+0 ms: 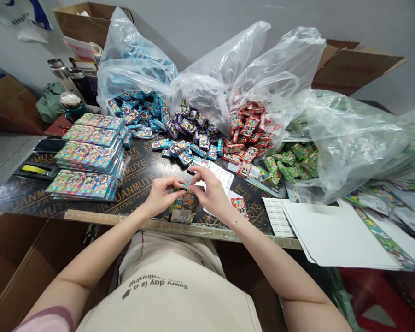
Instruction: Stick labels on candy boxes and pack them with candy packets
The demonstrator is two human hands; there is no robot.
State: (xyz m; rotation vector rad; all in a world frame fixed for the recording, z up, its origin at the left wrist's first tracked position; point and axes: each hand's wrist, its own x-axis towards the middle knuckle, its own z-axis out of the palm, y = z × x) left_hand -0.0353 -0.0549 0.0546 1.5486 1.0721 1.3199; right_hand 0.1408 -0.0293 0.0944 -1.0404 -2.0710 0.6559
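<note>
Close to the table's front edge, a small printed plastic packet (183, 208) with a colourful upper part stands between my hands. My left hand (163, 196) pinches its top edge from the left, thumb against fingers. From the other side, my right hand (209, 190) has thumb and index finger closed at the same top edge, its other fingers curled above. What lies right between the fingertips is partly hidden. Just beyond my right hand is a white sheet of stickers (223, 177). A small red patterned packet (240, 206) lies to its right.
Stacked printed packs (86, 159) stand at left, near a black-and-yellow tool (34, 169). Clear bags spill small blue boxes (148, 108), purple boxes (186, 124), red boxes (250, 122) and green boxes (297, 159) across the back. White cards (335, 235) overhang the front edge at right.
</note>
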